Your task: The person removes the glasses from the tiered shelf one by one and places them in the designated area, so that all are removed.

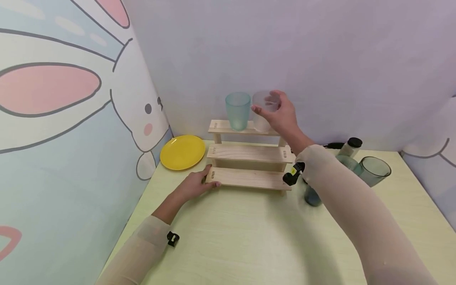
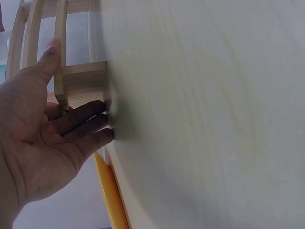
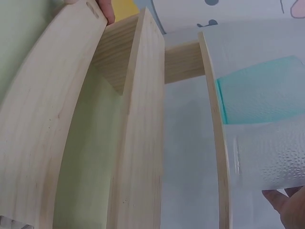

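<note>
A three-tier wooden rack (image 1: 249,152) stands on the table against the back wall. My left hand (image 1: 192,185) holds the left end of its lowest tier, thumb on the plank and fingers by the side support, as the left wrist view shows. On the top tier is a teal translucent cup (image 1: 238,111). Close beside it on the right, a clear textured cup (image 1: 261,120) is upright at the same tier. My right hand (image 1: 284,114) grips this clear cup from the right; only its fingertips show in the right wrist view.
A yellow plate (image 1: 183,152) lies left of the rack by the bunny-patterned wall. To the right, partly behind my right sleeve, are a greenish glass (image 1: 375,170), a black-capped bottle (image 1: 350,147) and a dark glass-like item (image 1: 313,196). Pale table surface (image 1: 242,233) extends in front.
</note>
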Motion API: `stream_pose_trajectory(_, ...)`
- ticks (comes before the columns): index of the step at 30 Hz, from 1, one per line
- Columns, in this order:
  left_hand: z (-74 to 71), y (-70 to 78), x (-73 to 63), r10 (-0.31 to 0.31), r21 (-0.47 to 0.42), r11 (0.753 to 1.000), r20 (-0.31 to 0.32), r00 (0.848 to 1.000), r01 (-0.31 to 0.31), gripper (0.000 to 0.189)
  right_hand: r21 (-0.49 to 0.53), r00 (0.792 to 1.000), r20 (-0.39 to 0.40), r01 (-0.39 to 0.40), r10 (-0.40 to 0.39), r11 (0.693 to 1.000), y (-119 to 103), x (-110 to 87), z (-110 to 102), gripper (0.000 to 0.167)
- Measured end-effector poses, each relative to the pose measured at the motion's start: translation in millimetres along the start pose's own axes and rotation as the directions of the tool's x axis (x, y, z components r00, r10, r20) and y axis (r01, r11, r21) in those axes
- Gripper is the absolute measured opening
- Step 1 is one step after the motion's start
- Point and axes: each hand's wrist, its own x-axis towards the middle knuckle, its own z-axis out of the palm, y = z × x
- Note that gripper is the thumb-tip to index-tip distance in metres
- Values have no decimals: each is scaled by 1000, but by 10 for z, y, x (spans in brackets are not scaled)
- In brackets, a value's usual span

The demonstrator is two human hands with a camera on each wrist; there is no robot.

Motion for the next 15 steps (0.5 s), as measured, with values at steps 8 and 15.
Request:
stream_pose_trajectory(8,5,-16,3,-12,-3,1000,2,1000,12,114,-22,998,0,65,-65,998,10,-72,-114,102)
stream_pose_trajectory(15,19,-15,-6,-11,-7,1000,3,1000,11,113,-54,994,-21,108,-110,993,17,-129,-255,99)
